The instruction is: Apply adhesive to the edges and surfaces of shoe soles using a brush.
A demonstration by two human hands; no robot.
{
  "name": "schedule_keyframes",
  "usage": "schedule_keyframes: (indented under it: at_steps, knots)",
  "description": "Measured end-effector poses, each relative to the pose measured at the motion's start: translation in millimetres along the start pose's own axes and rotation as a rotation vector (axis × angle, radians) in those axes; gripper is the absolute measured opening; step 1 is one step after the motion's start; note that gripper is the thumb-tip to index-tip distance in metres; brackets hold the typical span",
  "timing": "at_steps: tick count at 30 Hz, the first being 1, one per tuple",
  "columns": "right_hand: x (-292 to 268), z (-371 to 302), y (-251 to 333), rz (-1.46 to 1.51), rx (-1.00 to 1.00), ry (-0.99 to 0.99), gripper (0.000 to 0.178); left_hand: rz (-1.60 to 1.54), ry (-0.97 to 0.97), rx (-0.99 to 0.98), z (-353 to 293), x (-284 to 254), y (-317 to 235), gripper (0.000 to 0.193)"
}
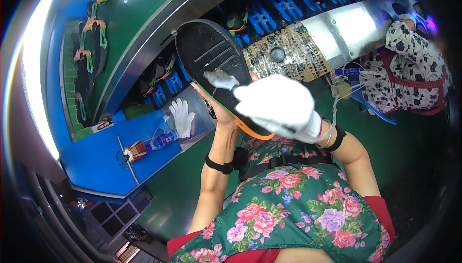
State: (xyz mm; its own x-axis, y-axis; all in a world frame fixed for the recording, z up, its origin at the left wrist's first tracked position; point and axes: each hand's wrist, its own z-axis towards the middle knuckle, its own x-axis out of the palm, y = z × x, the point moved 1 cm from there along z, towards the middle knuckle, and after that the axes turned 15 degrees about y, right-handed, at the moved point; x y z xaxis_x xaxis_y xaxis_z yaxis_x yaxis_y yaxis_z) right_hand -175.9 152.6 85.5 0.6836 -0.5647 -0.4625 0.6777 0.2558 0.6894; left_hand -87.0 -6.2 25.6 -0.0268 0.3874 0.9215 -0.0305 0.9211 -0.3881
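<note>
Head cam, arms: both bent; L forearm near upright, R forearm angled inward.
L hand (pixel 221 112): bare, cupped under shoe sole (pixel 204 46), fingers partly curled round its edges.
R hand (pixel 276 103): white-gloved, closed on brush (pixel 222 79), bristles over sole's upper face; exact contact unclear.
Sole: held mid-air, tilted, nr steel bench's (pixel 353 26) near edge.
Room: green floor (pixel 166 193) btw L forearm & blue table's (pixel 94 157) R edge; spare glove (pixel 181 117) nr table's far R corner.
</note>
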Motion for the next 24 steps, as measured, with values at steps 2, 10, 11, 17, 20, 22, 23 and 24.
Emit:
schedule_keyframes:
  at_steps: [2,10,11,17,20,22,23,24]
  knots:
    - [5,1,3,-0.053,-0.045,0.08,0.031,0.07,0.03,-0.059,2,3,2,0.129]
    - [9,-6,10,0.111,0.035,0.019,0.028,0.006,0.111,-0.039,5,-2,-9,0.114]
    - [8,-7,9,0.173,0.022,0.042,0.027,-0.032,0.064,-0.011,5,-3,-8,0.129]
    - [5,-14,3,0.118,0.105,-0.036,0.026,0.061,0.231,0.009,13,-10,-17,0.104]
    - [5,-13,3,0.094,0.002,0.009,0.027,0.1,0.184,0.049,14,-10,-21,0.107]
    - [5,-13,2,0.254,0.045,-0.032,0.025,0.127,0.164,0.065,16,-8,-23,0.109]
    - [4,-13,1,0.338,0.112,-0.061,0.026,0.1,0.186,0.092,17,-6,-25,0.109]
    - [4,-14,1,0.452,0.194,-0.164,0.026,0.069,0.198,0.122,18,-3,-27,0.109]
